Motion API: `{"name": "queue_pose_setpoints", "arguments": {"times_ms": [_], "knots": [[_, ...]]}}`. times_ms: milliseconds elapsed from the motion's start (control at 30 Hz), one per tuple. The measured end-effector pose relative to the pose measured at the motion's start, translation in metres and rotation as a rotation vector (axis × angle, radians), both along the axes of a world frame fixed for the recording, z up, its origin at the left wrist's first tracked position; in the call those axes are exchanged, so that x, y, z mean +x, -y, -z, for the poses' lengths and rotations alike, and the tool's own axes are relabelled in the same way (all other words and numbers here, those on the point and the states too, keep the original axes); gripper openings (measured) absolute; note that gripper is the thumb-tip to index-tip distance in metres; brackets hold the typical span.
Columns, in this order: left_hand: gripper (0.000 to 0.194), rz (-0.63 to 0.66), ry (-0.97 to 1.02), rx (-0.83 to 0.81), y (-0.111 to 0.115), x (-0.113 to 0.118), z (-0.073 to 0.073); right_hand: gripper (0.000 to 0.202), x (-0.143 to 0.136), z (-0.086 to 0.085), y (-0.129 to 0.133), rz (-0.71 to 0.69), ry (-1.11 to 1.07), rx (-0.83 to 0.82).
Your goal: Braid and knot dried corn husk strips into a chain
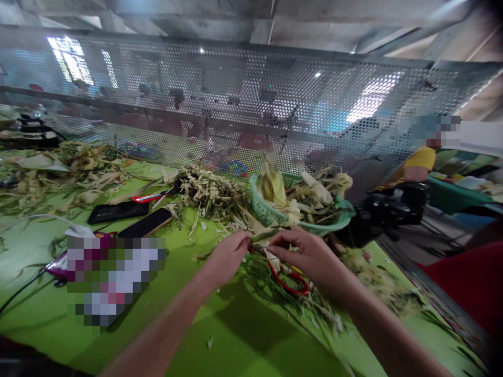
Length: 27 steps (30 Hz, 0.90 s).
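Note:
My left hand (228,257) is over the middle of the green table (188,319), its thumb and fingertips pinched together. My right hand (304,253) faces it with curled fingers, thumb close to the index finger. A thin, pale green strip of dry husk (260,238) runs between the two sets of fingertips; its ends are hidden by the fingers. Just below my right hand lie red-handled scissors (293,287), partly covered by husk bits and green shreds (257,275). Behind the hands a light green plastic basket (271,213) holds dried husks (275,186).
A heap of husk scraps (214,191) lies left of the basket, near a red-handled cutter (147,199). Two dark phones (118,211) and a purple power strip (58,266) are at left. A perforated metal screen (236,115) stands behind. Someone in a yellow sleeve (422,157) is at right.

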State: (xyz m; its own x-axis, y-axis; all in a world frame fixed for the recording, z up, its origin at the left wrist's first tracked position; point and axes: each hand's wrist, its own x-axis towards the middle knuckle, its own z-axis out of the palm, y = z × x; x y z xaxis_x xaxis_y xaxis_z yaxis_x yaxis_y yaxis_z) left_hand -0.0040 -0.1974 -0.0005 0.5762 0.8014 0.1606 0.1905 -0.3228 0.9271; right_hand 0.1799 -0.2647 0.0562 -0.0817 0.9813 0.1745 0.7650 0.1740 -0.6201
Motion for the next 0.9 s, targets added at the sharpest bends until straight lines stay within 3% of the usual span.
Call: {"name": "queue_pose_setpoints", "arguments": {"times_ms": [133,200,300,433,533,633,733,800,900], "knots": [[0.023,-0.076,-0.105,0.196,0.0,0.0,0.003,0.023,0.001,-0.008,0.004,-0.06,-0.256,-0.194],[0.021,-0.056,-0.115,0.255,0.001,-0.001,0.002,0.022,0.001,-0.011,0.005,-0.039,-0.278,-0.119],[0.018,0.079,-0.079,0.256,0.004,-0.002,-0.002,0.023,0.005,-0.01,0.003,0.031,-0.23,0.049],[0.022,0.324,0.026,0.166,0.01,-0.006,-0.014,0.026,0.012,-0.004,-0.006,0.09,-0.238,0.07],[0.025,0.372,0.204,-0.114,0.01,-0.008,-0.017,0.026,0.013,0.002,-0.012,0.065,-0.336,-0.024],[0.029,0.279,0.423,-0.42,0.004,-0.008,-0.012,0.027,0.01,0.008,-0.013,0.003,-0.41,-0.051],[0.029,0.15,0.606,-0.553,-0.003,-0.006,-0.005,0.023,-0.001,0.016,-0.01,0.008,-0.279,0.067],[0.029,0.064,0.602,-0.553,-0.007,-0.005,-0.002,0.019,-0.011,0.02,-0.005,-0.036,-0.107,0.151],[0.03,-0.118,0.388,-0.361,-0.009,-0.005,-0.002,0.019,-0.027,0.024,0.004,-0.168,0.104,0.237]]}}
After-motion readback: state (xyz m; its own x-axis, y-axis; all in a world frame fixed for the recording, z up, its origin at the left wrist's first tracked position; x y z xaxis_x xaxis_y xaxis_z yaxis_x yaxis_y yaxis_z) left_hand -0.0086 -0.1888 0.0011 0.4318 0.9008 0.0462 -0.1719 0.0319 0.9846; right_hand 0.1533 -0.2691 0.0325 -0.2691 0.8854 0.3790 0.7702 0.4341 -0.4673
